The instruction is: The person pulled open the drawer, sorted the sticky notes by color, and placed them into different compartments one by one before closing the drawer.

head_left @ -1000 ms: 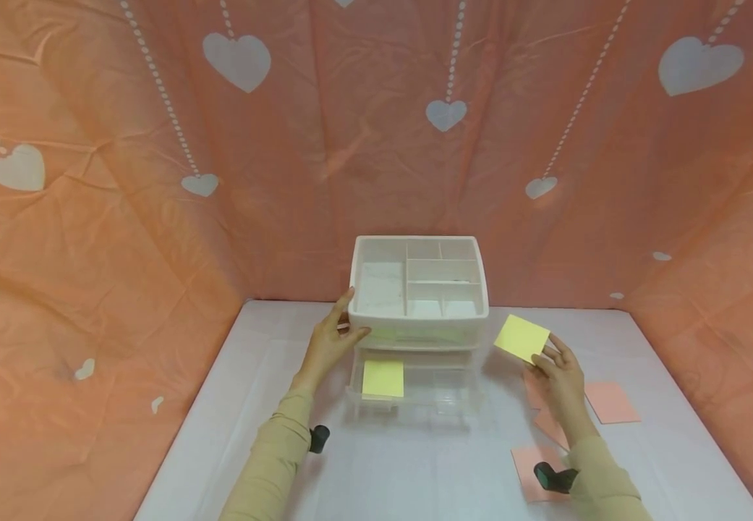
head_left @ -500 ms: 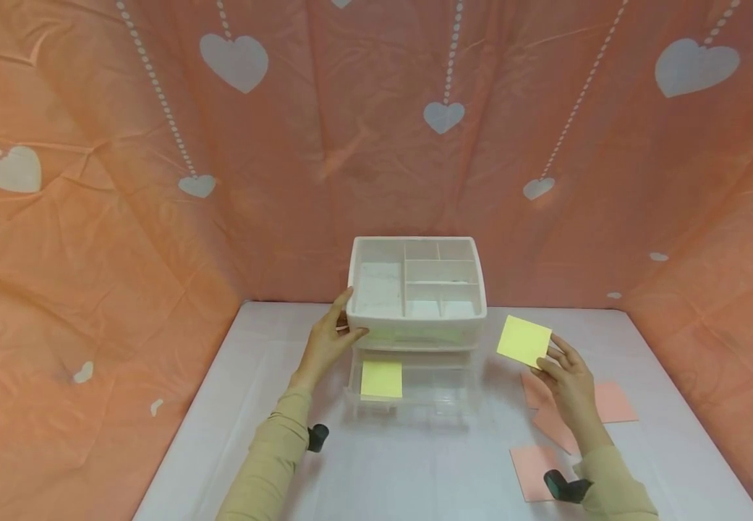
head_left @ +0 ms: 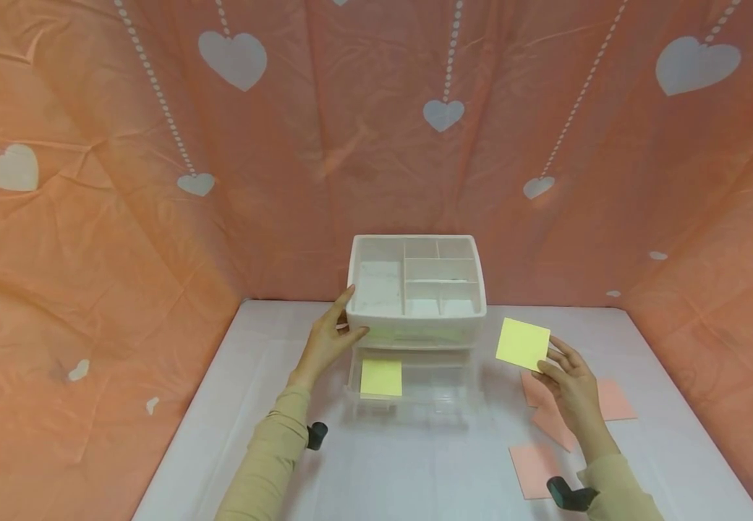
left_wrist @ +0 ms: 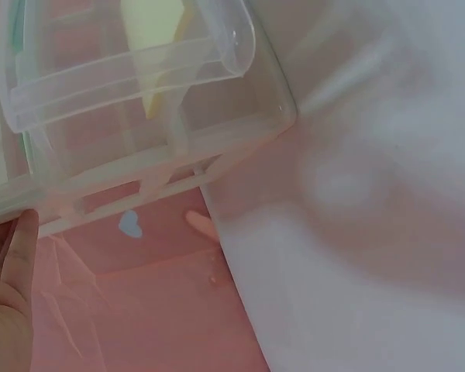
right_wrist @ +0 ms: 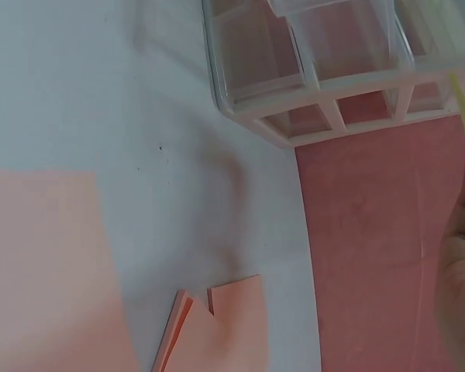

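Observation:
A small white drawer organizer with a divided top stands at the back of the table. My left hand grips its left front corner, thumb on the front and fingers at the side. Below the top drawer, a clear drawer is pulled out, with a yellow sticky note pad at its left; the left wrist view shows that yellow pad through the plastic. Right of the organizer, my right hand pinches another yellow sticky note pad by its right edge, above the table.
Several pink sticky note pads lie on the table at the right, among them a front one and one partly behind my right hand. Something yellowish-green shows through the top drawer. An orange curtain with hearts encloses the table.
My right hand has shifted slightly right and turned the yellow sticky note pad a little. My left hand stays on the organizer, and the drawers have not moved.

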`<state>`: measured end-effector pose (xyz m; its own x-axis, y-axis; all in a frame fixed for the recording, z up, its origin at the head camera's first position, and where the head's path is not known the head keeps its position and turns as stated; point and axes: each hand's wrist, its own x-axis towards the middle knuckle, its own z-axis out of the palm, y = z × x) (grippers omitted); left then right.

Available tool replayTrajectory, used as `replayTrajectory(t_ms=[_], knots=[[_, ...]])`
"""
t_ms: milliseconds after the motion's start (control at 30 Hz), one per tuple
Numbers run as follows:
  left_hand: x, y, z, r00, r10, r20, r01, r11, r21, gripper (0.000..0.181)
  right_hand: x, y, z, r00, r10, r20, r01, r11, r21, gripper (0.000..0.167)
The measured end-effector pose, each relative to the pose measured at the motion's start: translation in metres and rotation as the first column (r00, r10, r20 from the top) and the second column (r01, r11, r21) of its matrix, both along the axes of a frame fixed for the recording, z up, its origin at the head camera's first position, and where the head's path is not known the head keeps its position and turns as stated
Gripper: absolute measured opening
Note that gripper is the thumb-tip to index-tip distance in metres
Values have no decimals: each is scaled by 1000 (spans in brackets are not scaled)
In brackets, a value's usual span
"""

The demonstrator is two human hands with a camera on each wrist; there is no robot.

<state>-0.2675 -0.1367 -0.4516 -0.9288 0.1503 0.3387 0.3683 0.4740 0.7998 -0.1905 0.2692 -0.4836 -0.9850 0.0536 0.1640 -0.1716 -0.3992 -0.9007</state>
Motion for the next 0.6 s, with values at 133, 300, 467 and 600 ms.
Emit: replayTrajectory(t_ms=[133, 300, 467, 600], knots=[[0, 0, -1, 1000, -4, -16, 4, 1000, 1, 82, 2, -4, 1, 999, 27, -27, -27, 1000, -15, 45], [0, -1, -1, 1000, 6, -8, -6, 1000, 11, 75, 5, -10, 1, 996, 79, -31, -78, 997, 29, 45], [0, -1, -2, 1000, 7, -7, -7, 1000, 20, 72, 6, -20, 0, 991, 135, -24, -132, 985, 110, 46], [-1, 0, -3, 1000, 9, -23, -9, 1000, 10, 72, 6, -27, 0, 987, 162, -22, -153, 965, 214, 45]])
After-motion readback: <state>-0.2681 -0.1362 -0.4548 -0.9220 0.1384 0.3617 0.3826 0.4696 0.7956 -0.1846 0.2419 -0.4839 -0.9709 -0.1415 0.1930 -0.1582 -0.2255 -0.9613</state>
